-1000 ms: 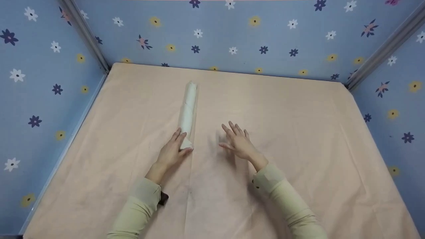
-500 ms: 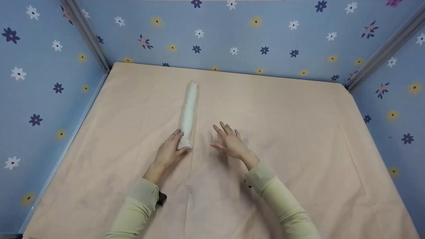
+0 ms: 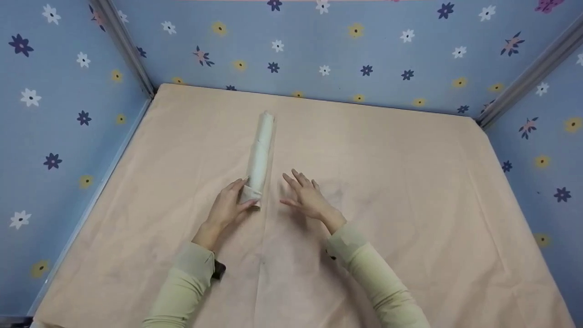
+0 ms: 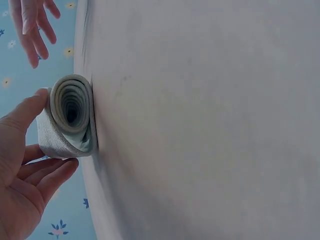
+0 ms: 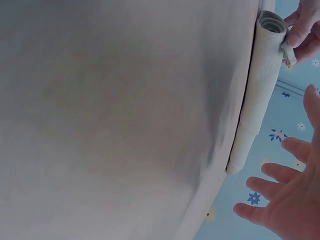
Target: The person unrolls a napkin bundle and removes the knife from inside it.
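A pale, rolled-up towel (image 3: 259, 155) lies lengthwise on the table, left of the middle. My left hand (image 3: 225, 205) grips its near end, thumb on the right side and fingers on the left. The left wrist view shows the towel's (image 4: 70, 112) coiled end, with a loose outer layer wrapped around it between thumb and fingers. My right hand (image 3: 307, 198) hovers just right of the roll, fingers spread and holding nothing. In the right wrist view my right hand (image 5: 295, 195) is apart from the towel (image 5: 260, 95), palm showing.
A peach cloth (image 3: 387, 182) with creases covers the table. Blue flowered panels (image 3: 341, 54) stand at the back and both sides, joined by grey corner posts (image 3: 127, 50). A small dark object (image 3: 219, 269) sits at my left wrist.
My right hand has moved left, closer to the roll. My left hand has shifted slightly left, and the pointed flap at the towel's near end now lies folded over against the roll.
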`<state>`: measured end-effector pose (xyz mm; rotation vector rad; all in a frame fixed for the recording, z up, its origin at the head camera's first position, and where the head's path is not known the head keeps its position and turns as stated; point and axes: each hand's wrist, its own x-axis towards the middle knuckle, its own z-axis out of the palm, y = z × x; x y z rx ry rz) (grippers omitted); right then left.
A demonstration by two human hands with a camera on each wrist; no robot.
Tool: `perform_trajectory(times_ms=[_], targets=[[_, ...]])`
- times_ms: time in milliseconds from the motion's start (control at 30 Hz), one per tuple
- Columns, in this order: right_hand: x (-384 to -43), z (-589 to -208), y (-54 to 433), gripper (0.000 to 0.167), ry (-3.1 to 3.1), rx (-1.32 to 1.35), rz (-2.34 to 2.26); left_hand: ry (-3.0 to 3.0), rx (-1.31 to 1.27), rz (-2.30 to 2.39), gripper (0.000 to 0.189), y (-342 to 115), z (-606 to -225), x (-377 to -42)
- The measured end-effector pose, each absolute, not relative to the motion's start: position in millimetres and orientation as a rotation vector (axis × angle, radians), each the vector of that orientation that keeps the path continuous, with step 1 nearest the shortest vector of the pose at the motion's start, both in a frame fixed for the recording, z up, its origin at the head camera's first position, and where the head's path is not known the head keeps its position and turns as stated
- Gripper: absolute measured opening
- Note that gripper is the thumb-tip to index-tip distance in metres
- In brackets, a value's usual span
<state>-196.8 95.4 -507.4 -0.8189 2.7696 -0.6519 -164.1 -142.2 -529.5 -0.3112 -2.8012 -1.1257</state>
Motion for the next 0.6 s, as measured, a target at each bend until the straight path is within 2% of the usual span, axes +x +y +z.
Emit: perform_trajectory(times_ms=[300, 600], targets=[[-198, -510, 81, 0.070, 2.749, -0.858, -0.664, -2.775, -0.317, -1.125, 0.056, -150, -531, -165], [-201, -515, 71, 0.071, 2.688, -0.906, -0.698, -2.796, -0.280, -1.055, 0.057, -159, -530, -166]])
